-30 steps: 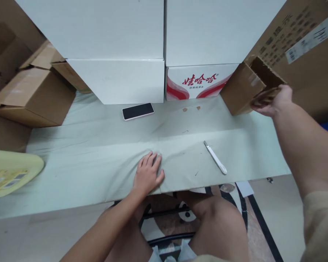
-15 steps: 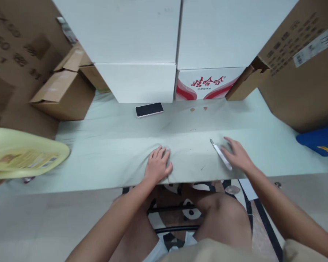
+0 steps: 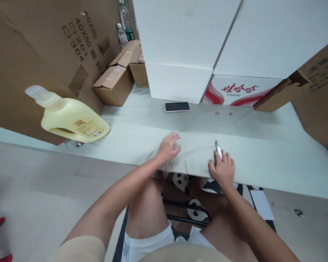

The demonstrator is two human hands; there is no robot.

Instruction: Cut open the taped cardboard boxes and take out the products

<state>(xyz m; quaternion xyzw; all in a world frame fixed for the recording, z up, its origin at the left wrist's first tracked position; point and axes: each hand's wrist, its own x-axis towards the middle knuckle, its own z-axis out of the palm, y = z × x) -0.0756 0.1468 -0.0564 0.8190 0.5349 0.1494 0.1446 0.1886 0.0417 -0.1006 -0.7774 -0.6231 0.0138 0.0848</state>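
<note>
My right hand (image 3: 223, 169) lies over a slim white-handled tool with a grey metal tip (image 3: 219, 149). Its fingers close around the handle, and the tip points away from me. The rear of the handle is hidden under my palm. To the left, my left hand (image 3: 169, 147) is open, slightly blurred, just above or on the pale green cloth (image 3: 136, 134). Nothing shows in its fingers. A dark-screened phone (image 3: 177, 106) lies farther back, in front of the white boxes.
At the left stands a yellow jug (image 3: 73, 118), beside a large cardboard box (image 3: 43, 58). Smaller cardboard boxes (image 3: 116, 83) sit behind. White boxes (image 3: 180, 82) and a red-and-white carton (image 3: 236, 91) line the back. Two small brown scraps (image 3: 217, 113) lie on the cloth.
My view has swung left, bringing the whole jug into sight. My right hand has come down onto the white-handled tool and closed on it. The left hand has shifted off its spot, fingers now pointing right.
</note>
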